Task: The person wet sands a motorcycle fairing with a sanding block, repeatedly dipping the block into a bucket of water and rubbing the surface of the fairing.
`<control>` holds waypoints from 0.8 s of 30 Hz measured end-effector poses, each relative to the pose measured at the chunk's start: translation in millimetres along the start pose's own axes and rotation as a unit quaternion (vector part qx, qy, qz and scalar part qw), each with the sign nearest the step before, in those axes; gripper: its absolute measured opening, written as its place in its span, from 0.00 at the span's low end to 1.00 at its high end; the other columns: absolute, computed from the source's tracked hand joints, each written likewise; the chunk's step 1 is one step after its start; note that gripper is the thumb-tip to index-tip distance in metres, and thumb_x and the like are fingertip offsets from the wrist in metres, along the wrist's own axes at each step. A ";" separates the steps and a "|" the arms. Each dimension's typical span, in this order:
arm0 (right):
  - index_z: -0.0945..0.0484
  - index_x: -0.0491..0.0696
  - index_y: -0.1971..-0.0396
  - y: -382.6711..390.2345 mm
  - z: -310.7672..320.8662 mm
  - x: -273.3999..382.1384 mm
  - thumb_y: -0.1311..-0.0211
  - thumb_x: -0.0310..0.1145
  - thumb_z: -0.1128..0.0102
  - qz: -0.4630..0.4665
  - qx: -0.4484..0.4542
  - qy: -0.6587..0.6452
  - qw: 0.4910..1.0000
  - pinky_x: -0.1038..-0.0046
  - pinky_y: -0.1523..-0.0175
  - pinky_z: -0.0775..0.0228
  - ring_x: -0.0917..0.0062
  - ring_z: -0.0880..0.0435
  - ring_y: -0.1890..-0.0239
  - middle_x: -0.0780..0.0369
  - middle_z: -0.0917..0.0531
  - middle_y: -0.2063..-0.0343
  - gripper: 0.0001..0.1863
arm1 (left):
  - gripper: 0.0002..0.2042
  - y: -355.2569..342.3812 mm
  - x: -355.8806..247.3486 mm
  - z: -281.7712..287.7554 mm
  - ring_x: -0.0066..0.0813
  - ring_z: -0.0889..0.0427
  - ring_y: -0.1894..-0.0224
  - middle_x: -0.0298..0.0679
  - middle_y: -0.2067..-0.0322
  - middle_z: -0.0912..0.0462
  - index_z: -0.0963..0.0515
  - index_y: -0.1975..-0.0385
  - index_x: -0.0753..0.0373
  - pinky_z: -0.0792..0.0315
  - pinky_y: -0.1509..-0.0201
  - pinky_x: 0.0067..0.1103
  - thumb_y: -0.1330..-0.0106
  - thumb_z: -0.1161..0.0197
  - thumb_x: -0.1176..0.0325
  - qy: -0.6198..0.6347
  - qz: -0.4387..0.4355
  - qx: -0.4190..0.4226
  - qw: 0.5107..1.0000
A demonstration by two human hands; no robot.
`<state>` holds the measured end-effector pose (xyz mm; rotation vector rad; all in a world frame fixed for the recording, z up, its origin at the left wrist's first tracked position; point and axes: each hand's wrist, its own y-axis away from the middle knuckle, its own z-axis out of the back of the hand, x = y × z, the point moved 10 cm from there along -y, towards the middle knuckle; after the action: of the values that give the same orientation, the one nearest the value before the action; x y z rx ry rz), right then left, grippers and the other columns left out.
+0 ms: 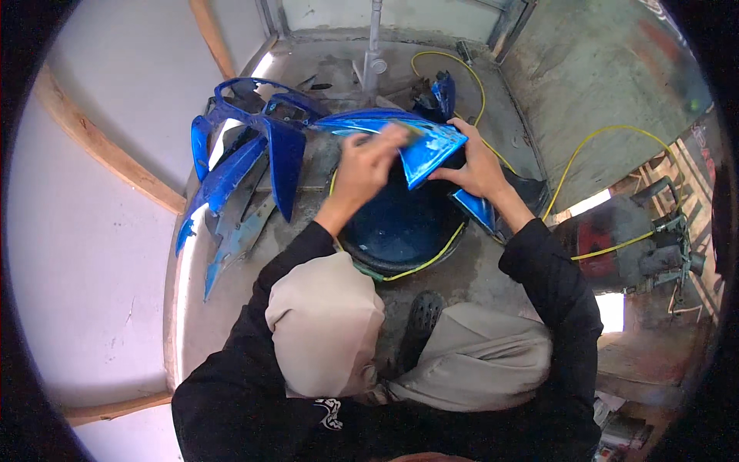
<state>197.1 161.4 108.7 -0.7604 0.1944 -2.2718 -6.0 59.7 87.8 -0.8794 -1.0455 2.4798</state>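
A glossy blue plastic fairing panel (431, 158) is held over a round black tub (362, 258) of dark liquid. At the panel's right end, my right hand (481, 173) grips the edge, thumb below and fingers behind. On its upper face lies my left hand (366, 169), fingers curled and blurred by motion. Something small and yellowish-brown shows at those fingertips, too smeared to name. Pale wet-looking streaks cover the panel near it. Below my right hand, another blue piece (476, 208) rests by the tub's rim.
More blue fairing parts (285, 158) are spread on the concrete floor at left. A yellow hose (481, 85) winds around the tub toward a dark red tank-like machine (596, 246) at right. A metal post (375, 46) stands at the back, and a white wall (100, 254) borders the left.
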 end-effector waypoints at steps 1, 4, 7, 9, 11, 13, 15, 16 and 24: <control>0.36 0.51 0.21 1.1 1.3 -0.4 0.58 0.65 0.11 0.012 -0.004 0.000 1.000 0.53 0.27 0.27 0.47 0.21 0.30 0.50 0.24 0.30 0.67 | 0.13 2.0 27.6 10.6 0.34 0.17 0.28 0.39 0.33 0.13 0.12 0.41 0.56 0.32 0.30 0.41 0.21 0.36 0.69 -0.039 0.055 -0.031 0.997; 0.36 0.51 0.21 -4.3 0.3 3.0 0.59 0.65 0.11 0.020 -0.003 0.003 1.000 0.53 0.27 0.26 0.47 0.20 0.30 0.50 0.24 0.30 0.67 | 0.14 8.6 66.0 31.0 0.35 0.17 0.28 0.41 0.34 0.12 0.12 0.40 0.57 0.32 0.30 0.40 0.21 0.37 0.69 -0.082 0.133 -0.075 0.985; 0.36 0.51 0.21 -0.3 -1.3 -1.2 0.58 0.66 0.11 0.010 -0.004 0.001 1.000 0.53 0.27 0.26 0.47 0.20 0.30 0.50 0.23 0.31 0.66 | 0.15 9.5 30.2 14.1 0.36 0.16 0.29 0.40 0.35 0.12 0.13 0.38 0.57 0.30 0.31 0.37 0.21 0.37 0.70 -0.059 0.085 -0.057 0.993; 0.36 0.51 0.22 2.0 0.2 -6.8 0.58 0.66 0.11 0.015 -0.010 0.003 1.000 0.53 0.27 0.26 0.47 0.20 0.30 0.49 0.23 0.31 0.66 | 0.15 2.6 -32.8 -8.6 0.36 0.16 0.29 0.39 0.35 0.11 0.14 0.38 0.57 0.30 0.32 0.33 0.21 0.36 0.71 0.021 -0.019 -0.005 1.000; 0.36 0.51 0.22 3.3 2.2 -8.0 0.58 0.66 0.12 0.021 -0.016 0.006 1.000 0.53 0.28 0.26 0.47 0.20 0.30 0.49 0.23 0.31 0.66 | 0.15 -1.4 -58.2 -16.6 0.35 0.18 0.27 0.38 0.35 0.11 0.13 0.39 0.56 0.32 0.29 0.33 0.22 0.35 0.72 0.098 -0.050 0.050 0.993; 0.35 0.51 0.22 4.1 3.7 -5.9 0.58 0.66 0.12 0.028 -0.019 0.004 0.999 0.53 0.28 0.26 0.47 0.20 0.30 0.49 0.23 0.31 0.66 | 0.14 -3.4 -32.3 -3.9 0.36 0.16 0.28 0.39 0.36 0.11 0.13 0.40 0.57 0.30 0.32 0.35 0.22 0.36 0.71 0.025 -0.028 0.022 0.999; 0.35 0.50 0.22 0.9 1.3 1.0 0.58 0.66 0.12 0.025 -0.014 -0.001 1.000 0.53 0.28 0.26 0.48 0.20 0.30 0.49 0.23 0.32 0.66 | 0.13 2.4 28.4 24.6 0.39 0.13 0.34 0.41 0.38 0.10 0.12 0.42 0.59 0.26 0.38 0.38 0.22 0.36 0.70 -0.052 0.060 -0.055 0.995; 0.35 0.50 0.22 -0.9 -1.4 4.3 0.58 0.66 0.12 0.021 -0.007 -0.008 1.000 0.53 0.28 0.26 0.48 0.20 0.30 0.49 0.23 0.32 0.65 | 0.13 11.1 62.3 39.8 0.40 0.10 0.38 0.42 0.40 0.09 0.12 0.44 0.60 0.23 0.41 0.39 0.23 0.36 0.71 -0.054 0.126 -0.105 0.985; 0.36 0.50 0.21 2.4 -4.8 -8.1 0.59 0.65 0.10 0.031 -0.013 -0.001 0.999 0.54 0.26 0.27 0.48 0.22 0.28 0.48 0.24 0.28 0.67 | 0.14 -2.4 -42.9 -13.0 0.38 0.17 0.29 0.40 0.35 0.12 0.12 0.41 0.53 0.31 0.30 0.38 0.22 0.34 0.69 0.038 -0.012 0.008 0.999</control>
<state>200.3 164.8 100.2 -0.7607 0.2437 -2.2141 35.3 47.2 100.3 -0.9433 -1.0029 2.4110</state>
